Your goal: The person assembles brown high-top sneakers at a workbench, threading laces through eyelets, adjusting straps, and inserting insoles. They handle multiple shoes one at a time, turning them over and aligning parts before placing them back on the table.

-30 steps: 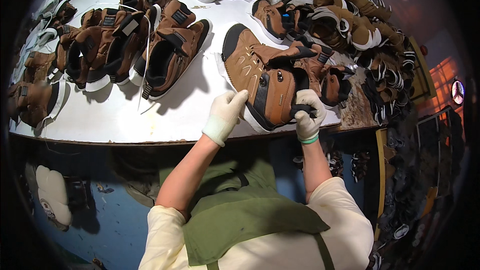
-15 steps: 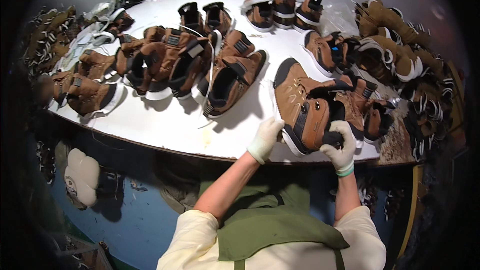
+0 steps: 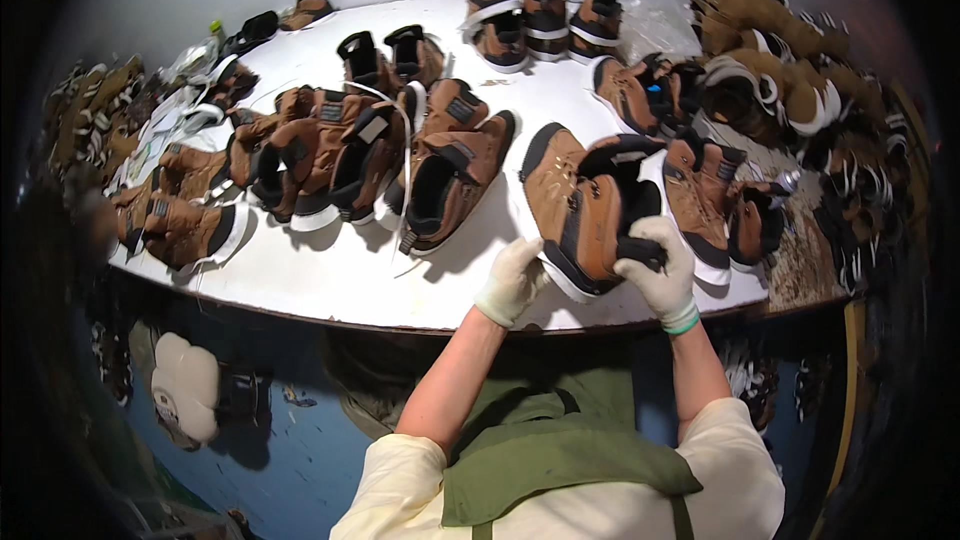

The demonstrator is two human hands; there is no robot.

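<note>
A brown high-top shoe point(image 3: 597, 230) with black trim and a white sole is held just over the near edge of the white table, toe pointing away and to the left. My left hand point(image 3: 513, 282), in a pale glove, is closed on the sole edge at its left side. With the thumb at the black padded collar, my right hand point(image 3: 662, 265) grips the heel, also gloved. The fingers under the shoe are partly hidden. Just right of it stands another brown shoe point(image 3: 700, 202), apart from my right fingers.
Several brown shoes point(image 3: 300, 155) stand in a row on the left of the white table point(image 3: 500, 302), one with a loose white lace point(image 3: 408, 175). More shoes point(image 3: 545, 15) line the back. Piled tan shoes point(image 3: 770, 70) crowd the right side. A beige cushioned stool point(image 3: 186, 385) is below left.
My head view has shifted slightly, moving the whole scene in the picture. The shoe in my hands is turned a little more upright; both hands keep their hold.
</note>
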